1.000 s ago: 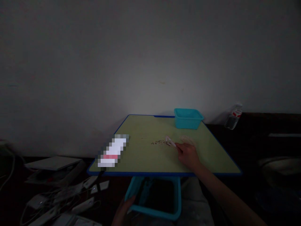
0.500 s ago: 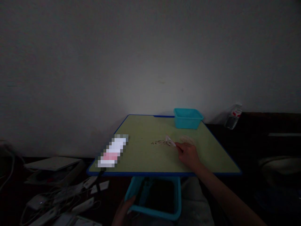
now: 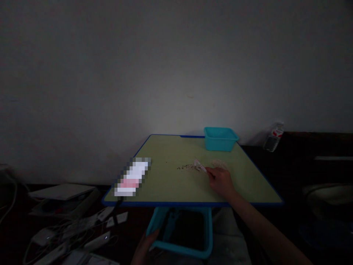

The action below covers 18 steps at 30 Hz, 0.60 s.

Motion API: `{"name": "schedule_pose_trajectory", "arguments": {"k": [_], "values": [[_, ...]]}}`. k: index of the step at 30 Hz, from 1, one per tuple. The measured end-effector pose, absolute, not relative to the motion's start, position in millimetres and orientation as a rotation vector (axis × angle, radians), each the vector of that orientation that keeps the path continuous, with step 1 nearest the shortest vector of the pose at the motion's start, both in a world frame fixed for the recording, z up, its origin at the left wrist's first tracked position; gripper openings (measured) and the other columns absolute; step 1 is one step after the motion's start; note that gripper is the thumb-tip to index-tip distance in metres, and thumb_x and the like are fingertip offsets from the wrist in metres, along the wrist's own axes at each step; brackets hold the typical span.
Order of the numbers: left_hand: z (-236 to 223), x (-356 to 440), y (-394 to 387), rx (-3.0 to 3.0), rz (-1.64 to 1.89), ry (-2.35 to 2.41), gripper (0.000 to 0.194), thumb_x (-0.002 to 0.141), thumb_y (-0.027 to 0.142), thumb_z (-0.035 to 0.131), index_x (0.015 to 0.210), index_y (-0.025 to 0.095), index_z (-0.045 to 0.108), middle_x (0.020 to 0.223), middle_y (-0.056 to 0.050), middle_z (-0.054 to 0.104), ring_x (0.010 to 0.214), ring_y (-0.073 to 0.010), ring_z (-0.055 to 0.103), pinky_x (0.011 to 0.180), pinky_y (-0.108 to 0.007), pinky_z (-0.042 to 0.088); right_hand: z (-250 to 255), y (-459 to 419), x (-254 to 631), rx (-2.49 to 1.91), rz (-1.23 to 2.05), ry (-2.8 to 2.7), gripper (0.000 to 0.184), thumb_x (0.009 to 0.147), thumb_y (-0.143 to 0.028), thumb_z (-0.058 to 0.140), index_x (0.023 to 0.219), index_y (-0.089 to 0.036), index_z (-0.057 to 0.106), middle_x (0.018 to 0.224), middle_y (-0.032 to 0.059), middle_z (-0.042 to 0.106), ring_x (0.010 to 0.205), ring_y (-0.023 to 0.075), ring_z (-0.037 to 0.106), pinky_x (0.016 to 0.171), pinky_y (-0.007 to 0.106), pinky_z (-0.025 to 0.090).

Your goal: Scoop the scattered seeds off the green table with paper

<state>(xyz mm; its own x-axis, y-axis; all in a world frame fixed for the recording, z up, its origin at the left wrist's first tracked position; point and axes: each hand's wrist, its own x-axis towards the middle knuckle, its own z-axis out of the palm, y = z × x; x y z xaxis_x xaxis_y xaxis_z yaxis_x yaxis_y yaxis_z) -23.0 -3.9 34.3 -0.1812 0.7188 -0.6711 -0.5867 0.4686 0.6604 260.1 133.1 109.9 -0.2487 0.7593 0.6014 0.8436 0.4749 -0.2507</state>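
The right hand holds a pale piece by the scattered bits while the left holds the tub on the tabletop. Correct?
No: in the head view, the left hand holds the lower tub, off the tabletop. The right hand holds the pale piece by the scattered bits.

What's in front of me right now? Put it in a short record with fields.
right hand: grips a small whitish piece, right hand above the table
left hand: left hand at near blue tub's rim; grip unclear
on table: dark bits, pale grains, far blue tub
near tub contents: too dark to tell
by wall: tilted bottle
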Motion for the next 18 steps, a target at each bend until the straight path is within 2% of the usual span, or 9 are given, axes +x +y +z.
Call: {"name": "schedule_pose_trajectory", "arguments": {"k": [7, 11, 18], "values": [[29, -19, -12, 0.135, 1.181, 1.323, 0.072, 0.063, 0.03, 0.071, 0.131, 0.02, 0.049, 0.125, -0.016, 0.062, 0.121, -0.0399, 0.051, 0.09, -0.053, 0.048, 108, 137, 258, -1.338, -0.165, -2.075, 0.031, 0.084, -0.014, 0.049, 0.106, -0.02, 0.07, 0.083, 0.0067, 0.072, 0.073, 0.0182, 0.064, 0.071, 0.028, 0.046], [29, -18, -18, 0.134, 1.209, 1.299, 0.063, 0.062, 0.03, 0.073, 0.121, 0.017, 0.057, 0.122, -0.017, 0.064, 0.122, -0.0387, 0.05, 0.091, -0.05, 0.048, 110, 139, 254, -1.324, -0.173, -2.092, 0.031, 0.085, -0.015, 0.049, 0.108, -0.02, 0.07, 0.082, 0.0071, 0.071, 0.072, 0.0179, 0.064, 0.07, 0.028, 0.046], [34, -18, -24, 0.218, 1.273, 1.247, 0.053, 0.055, 0.03, 0.076, 0.107, 0.021, 0.066, 0.109, -0.012, 0.071, 0.126, -0.0392, 0.045, 0.093, -0.052, 0.046, 113, 138, 250, -1.31, -0.135, -2.109, 0.033, 0.085, -0.015, 0.049, 0.111, -0.023, 0.069, 0.081, 0.0058, 0.072, 0.071, 0.0175, 0.064, 0.068, 0.027, 0.045]]}}
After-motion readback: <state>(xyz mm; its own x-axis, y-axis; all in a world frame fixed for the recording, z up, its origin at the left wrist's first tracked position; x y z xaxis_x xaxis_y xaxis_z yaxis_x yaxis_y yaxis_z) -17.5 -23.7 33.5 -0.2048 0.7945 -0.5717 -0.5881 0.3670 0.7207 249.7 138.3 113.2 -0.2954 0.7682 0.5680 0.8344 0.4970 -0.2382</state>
